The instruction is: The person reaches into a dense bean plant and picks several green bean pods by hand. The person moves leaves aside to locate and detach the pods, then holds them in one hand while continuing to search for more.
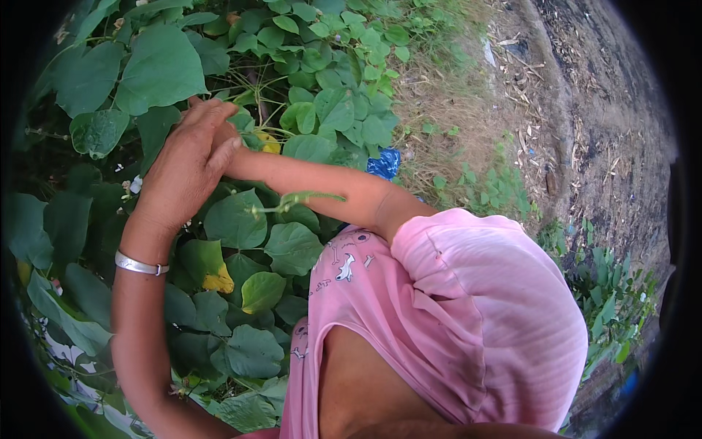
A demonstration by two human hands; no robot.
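Observation:
My left hand (183, 164) reaches up from the lower left with a silver bangle (139, 265) on its wrist. Its fingers lie curled over the end of my right forearm (307, 183), among broad green vine leaves (157, 69). My right arm comes out of a pink sleeve (475, 293) and crosses to the left. My right hand is hidden under the left hand and the leaves. A thin green stem (296, 199) hangs across the right forearm. What either hand holds cannot be made out.
Dense vine foliage fills the left half, with yellowed leaves (219, 281) low down and near the hands (268, 143). A blue scrap (385, 162) lies at the edge of the plants. Dry grass (453, 110) and a bare dirt track (607, 124) run along the right.

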